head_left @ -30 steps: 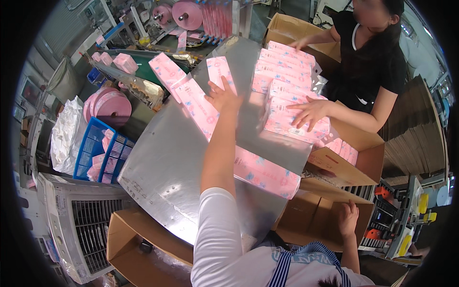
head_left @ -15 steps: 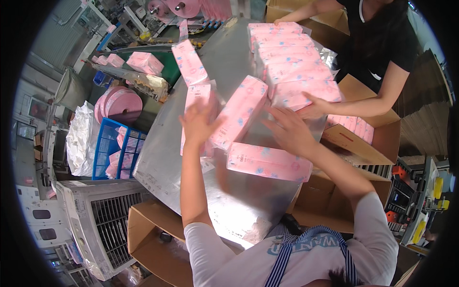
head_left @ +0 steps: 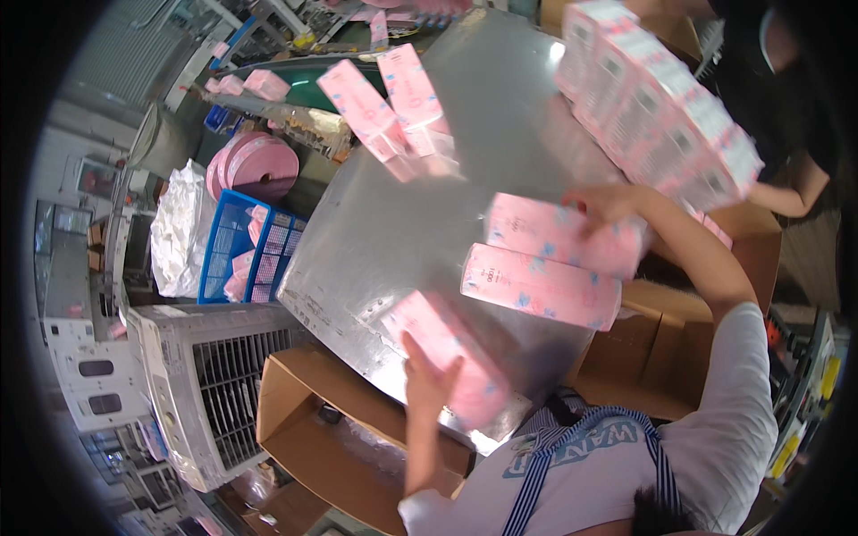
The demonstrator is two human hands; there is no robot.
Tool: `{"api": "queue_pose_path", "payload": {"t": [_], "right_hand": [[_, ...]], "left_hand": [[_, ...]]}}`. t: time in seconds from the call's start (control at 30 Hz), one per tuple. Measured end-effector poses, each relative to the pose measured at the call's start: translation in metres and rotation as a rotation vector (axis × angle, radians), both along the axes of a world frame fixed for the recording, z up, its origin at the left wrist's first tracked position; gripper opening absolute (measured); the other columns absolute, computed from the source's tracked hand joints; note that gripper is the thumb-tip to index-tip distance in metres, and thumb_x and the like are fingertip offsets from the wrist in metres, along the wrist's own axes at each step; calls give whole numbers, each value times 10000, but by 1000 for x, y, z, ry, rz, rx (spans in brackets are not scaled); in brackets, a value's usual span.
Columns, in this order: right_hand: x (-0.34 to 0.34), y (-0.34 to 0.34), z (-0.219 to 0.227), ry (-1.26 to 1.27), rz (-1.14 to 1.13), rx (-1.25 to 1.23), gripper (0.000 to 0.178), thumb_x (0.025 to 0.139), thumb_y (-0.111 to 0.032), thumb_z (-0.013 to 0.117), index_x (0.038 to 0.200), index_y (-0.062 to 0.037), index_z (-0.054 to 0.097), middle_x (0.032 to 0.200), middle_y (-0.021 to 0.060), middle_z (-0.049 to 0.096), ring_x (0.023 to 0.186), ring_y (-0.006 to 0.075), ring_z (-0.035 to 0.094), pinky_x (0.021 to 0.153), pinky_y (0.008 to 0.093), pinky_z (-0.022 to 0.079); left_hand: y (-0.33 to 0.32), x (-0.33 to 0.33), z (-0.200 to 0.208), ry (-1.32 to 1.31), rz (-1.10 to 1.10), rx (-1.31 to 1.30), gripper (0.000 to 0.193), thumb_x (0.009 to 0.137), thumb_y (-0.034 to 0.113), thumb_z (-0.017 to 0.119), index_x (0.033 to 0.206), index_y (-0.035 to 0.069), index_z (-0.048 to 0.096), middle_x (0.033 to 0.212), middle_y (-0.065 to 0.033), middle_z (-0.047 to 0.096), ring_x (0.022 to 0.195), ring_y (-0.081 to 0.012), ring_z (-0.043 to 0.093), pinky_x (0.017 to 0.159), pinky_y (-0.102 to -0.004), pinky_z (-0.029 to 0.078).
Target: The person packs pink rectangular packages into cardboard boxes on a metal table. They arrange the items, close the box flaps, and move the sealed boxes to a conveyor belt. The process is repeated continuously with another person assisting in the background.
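My left hand (head_left: 427,386) grips a pink plastic-wrapped tissue pack (head_left: 451,357), blurred by motion, over the near edge of the metal table (head_left: 375,241). To the right, my right hand (head_left: 612,207) has its fingers curled over the end of a second tissue pack (head_left: 527,223). Against that pack's near side lies a third one (head_left: 541,286), roughly parallel to it. Farther off, two more tissue packs (head_left: 362,98) (head_left: 411,89) lie at the table's far left edge beside a green conveyor.
At the far right a co-worker holds a row of several tissue packs (head_left: 657,98) tilted above the table. Open cardboard boxes stand near left (head_left: 304,393) and near right (head_left: 643,357). Left of the table are a blue basket (head_left: 223,241), pink film rolls (head_left: 259,165) and a grey slatted machine (head_left: 183,393).
My left hand has come nearer with a tissue pack. My right hand has brought one alongside the front pack. The co-worker's row has been lifted and tilted. The view has shifted.
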State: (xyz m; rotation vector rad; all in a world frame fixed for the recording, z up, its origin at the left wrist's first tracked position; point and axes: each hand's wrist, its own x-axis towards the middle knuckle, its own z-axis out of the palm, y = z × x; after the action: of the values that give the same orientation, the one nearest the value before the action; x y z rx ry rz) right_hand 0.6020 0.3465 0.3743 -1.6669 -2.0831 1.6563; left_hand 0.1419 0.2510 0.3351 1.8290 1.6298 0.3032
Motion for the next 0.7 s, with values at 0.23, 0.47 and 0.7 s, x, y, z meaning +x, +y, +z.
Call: {"api": "queue_pose_path", "payload": {"t": [0.23,0.47,0.7], "right_hand": [[-102,-68,-72,619,-15,-54,747,797,-369,725,1354,3,395,1201,181,580,1059,256,578,912,356,465],[-202,3,-61,429,55,123,727,821,-463,687,1294,18,416,1284,217,508,1151,311,534,940,416,437],[-144,181,-42,-461,-855,989,315,791,-255,690,1031,-88,573,1027,106,528,1029,298,512,855,464,396]], "left_hand": [[-38,25,19,-62,215,-83,991,765,254,773,1481,-2,138,1205,-255,501,997,-292,553,843,-331,478],[9,-82,49,876,86,129,988,707,498,758,1450,60,277,1422,-315,320,1297,-451,360,1018,-477,379],[216,95,35,527,-47,464,681,771,617,625,1057,-1,640,1025,-178,638,916,-343,636,759,-424,515]]}}
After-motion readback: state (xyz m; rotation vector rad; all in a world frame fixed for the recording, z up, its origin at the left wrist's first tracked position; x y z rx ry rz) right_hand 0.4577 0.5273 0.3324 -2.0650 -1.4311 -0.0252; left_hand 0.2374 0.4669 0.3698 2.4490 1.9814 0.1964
